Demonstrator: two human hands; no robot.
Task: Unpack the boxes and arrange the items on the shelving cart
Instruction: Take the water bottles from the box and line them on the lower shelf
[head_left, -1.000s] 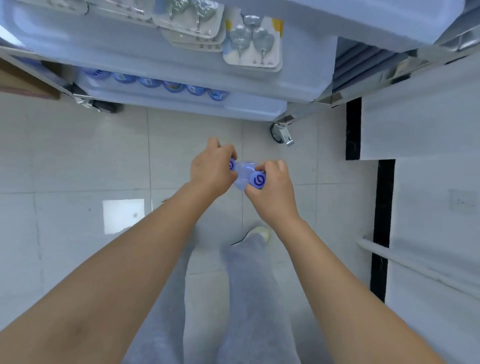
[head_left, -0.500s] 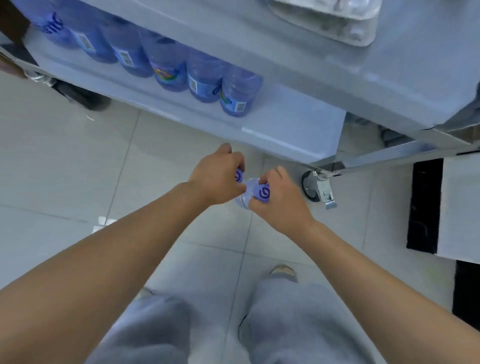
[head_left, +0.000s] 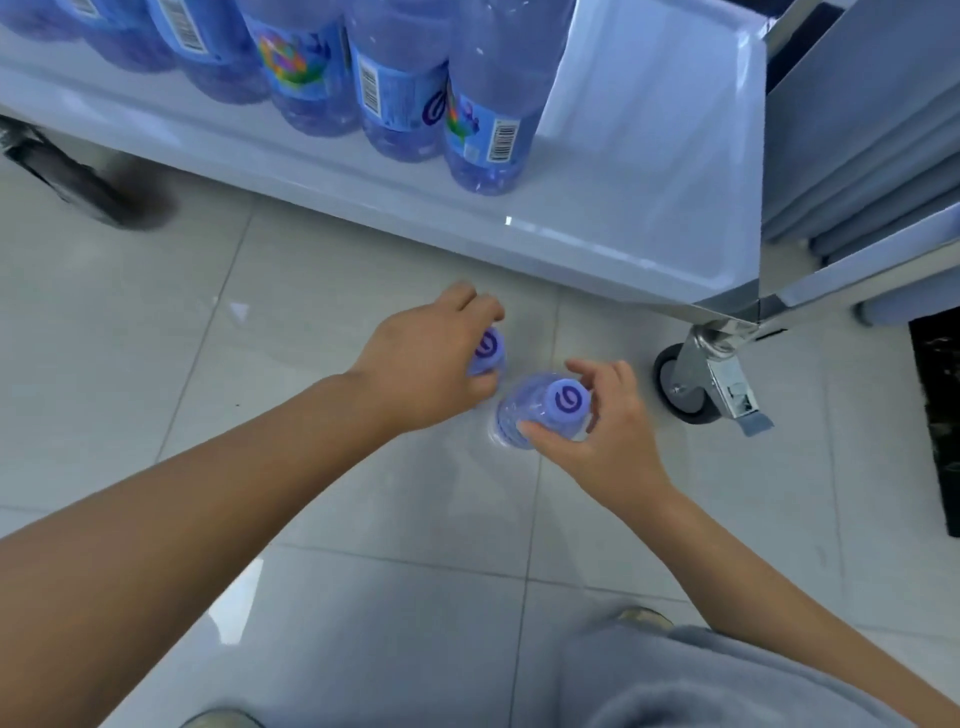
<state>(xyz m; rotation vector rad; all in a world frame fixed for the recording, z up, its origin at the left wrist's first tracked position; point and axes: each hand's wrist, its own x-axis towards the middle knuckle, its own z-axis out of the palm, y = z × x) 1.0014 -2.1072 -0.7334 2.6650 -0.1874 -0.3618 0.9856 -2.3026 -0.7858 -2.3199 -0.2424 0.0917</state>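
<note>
The left hand (head_left: 431, 358) curls its fingers round one water bottle (head_left: 487, 351) just below its cap; the right hand (head_left: 597, 431) pinches a second bottle (head_left: 540, 410) at the neck, thumb and fingers bent round it; both bottles hang upright over the tiled floor (head_left: 156, 322), close beside each other, near the front edge of the cart's bottom shelf (head_left: 649, 208); a row of bottles (head_left: 395, 88) stands along that shelf, its right end bare; a caster (head_left: 691, 384) sits under the front right corner.
</note>
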